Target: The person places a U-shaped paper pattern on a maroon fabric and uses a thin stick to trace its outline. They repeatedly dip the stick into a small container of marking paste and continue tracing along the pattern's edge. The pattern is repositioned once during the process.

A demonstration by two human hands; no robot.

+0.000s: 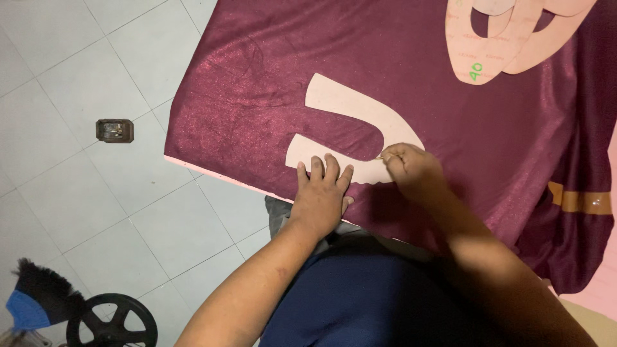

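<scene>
Fabric (pixel 270 71) on the board – deep maroon w/ a fine shimmer, plus a tan-gold band (pixel 583 201) at the right edge. U-shaped template (pixel 360 115) is pale cream-beige; the stacked templates (pixel 508 38) top right are the same beige w/ green marks. Floor tiles (pixel 71 167) are off-white w/ grey grout, small box (pixel 114 130) dark brown, wheel (pixel 112 321) black, brush (pixel 35 292) black & blue – person's clothing (pixel 334 302) is navy.

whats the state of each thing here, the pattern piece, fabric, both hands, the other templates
U-shaped template: lying flat on the fabric, lower arm pinned by the left hand.
Maroon fabric: spread over the table, draping off the right side.
Left hand: open, fingers spread flat on the template.
Right hand: fingers pinched at the template's inner edge, possibly on a thin tool; too small to tell.
Stacked templates: overlapping, untouched at the far corner.
</scene>
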